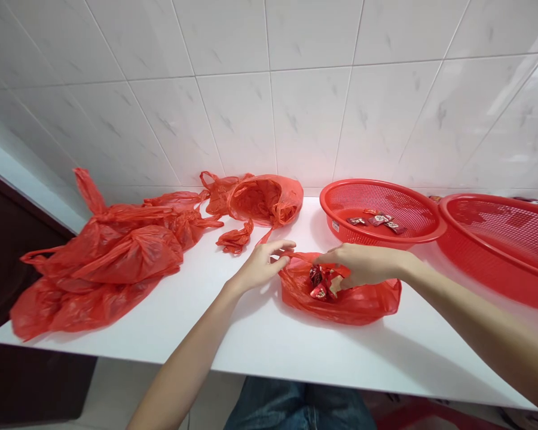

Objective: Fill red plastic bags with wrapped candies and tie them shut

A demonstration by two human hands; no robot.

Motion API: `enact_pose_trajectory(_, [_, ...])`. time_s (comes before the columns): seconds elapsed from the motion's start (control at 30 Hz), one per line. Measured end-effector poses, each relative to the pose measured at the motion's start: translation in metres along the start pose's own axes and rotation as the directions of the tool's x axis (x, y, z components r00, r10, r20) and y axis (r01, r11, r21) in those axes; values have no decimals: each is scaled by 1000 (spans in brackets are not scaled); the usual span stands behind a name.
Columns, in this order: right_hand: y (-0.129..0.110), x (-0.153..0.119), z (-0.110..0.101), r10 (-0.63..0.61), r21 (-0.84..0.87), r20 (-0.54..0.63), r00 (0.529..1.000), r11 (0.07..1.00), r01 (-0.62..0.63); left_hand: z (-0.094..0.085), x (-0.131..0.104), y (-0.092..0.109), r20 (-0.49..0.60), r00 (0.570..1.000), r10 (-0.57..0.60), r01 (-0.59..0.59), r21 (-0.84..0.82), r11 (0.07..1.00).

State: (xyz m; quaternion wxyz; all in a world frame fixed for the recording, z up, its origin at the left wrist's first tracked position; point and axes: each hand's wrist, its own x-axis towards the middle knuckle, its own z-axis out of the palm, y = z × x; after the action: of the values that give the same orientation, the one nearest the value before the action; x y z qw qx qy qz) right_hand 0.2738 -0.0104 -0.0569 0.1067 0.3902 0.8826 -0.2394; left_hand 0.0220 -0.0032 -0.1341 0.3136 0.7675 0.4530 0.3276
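A thin red plastic bag [358, 307] lies with its mouth open on the white table in front of me. My left hand [262, 266] pinches the bag's left rim between thumb and fingers. Reaching over the mouth from the right, my right hand [363, 264] has its fingers curled down around small wrapped packets [325, 283], dark red and gold, inside the bag. Its fingertips are partly hidden. Behind it, a red perforated plastic basket [381, 237] holds several similar packets [379, 220].
Several knotted red bags [116, 257] are piled at the left. A red bag with an open mouth [289, 197] rests by the tiled wall, near a crumpled red bag [235, 237]. A second red basket [488, 263] adjoins the first at right. The white table's [251, 352] front edge is close to me.
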Motion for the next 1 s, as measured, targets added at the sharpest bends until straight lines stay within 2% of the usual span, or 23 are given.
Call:
enact_pose_trajectory(0.07, [2,0,6,32,-23,-14,999,999,-33,1,1,0,-51,998,36,-38,-45,998])
enact_pose_trajectory(0.23, [1,-2,22,-59,-38,-51,997,998,57,2,3,-2,-172,969,178,-196,-99,976])
enact_pose_trajectory(0.3, [-3,-4,27,-5,-115,-73,997,993,-3,2,4,-3,-219,952,214,-240,-102,965])
enact_pose_trajectory(0.4, [-5,-8,32,126,-273,-178,976,947,-172,3,4,-4,-270,930,248,-284,-101,954])
enact_pose_trajectory(0.5, [-3,-21,33,176,-338,-255,951,905,-258,1,3,-4,-297,912,284,-322,-88,943])
enact_pose_trajectory(0.57, [0,-35,32,191,-321,-329,925,898,-299,0,1,-2,-317,899,302,-341,-73,937])
enact_pose_trajectory(0.67, [7,-57,33,203,-280,-473,858,888,-364,-4,-2,3,-366,879,306,-339,-28,940])
enact_pose_trajectory(0.8, [15,-75,46,135,-279,-617,775,884,-376,-7,-9,10,-425,854,298,-289,87,953])
enact_pose_trajectory(0.87, [18,-78,58,88,-313,-633,769,880,-358,-6,-14,14,-379,881,283,-249,138,959])
enact_pose_trajectory(1.0, [17,-88,78,10,-322,-584,812,915,-243,-1,-28,23,-135,981,140,-106,233,967])
